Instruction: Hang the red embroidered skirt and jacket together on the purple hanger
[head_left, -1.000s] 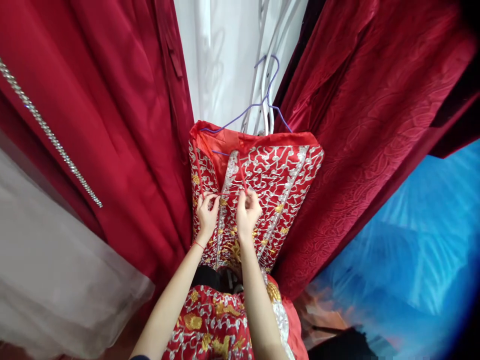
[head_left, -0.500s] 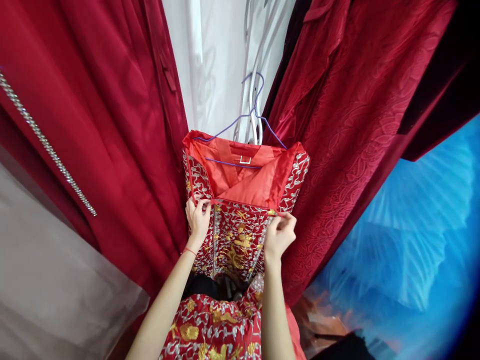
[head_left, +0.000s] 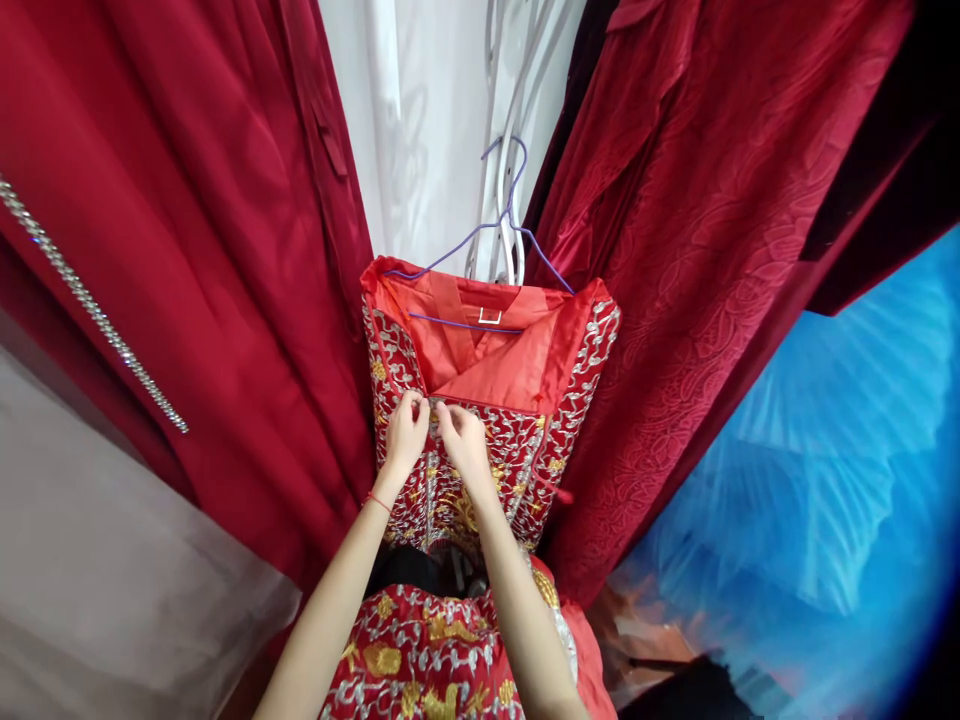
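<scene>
Red dresses hang close on both sides, with a white gown behind and something blue at the lower right. Between them, a red top with silver and gold stitching hangs on a thin purple hanger. Its plain red lining shows at the open neck. The left hand and the right hand are close together at the top's front edge, fingers pinched on the cloth or a thin red tie there; I cannot tell which. Half a second ago the right hand was far out at the right edge, pulling the front wide. Now it has come back beside the left, so the front looks nearly closed.
</scene>
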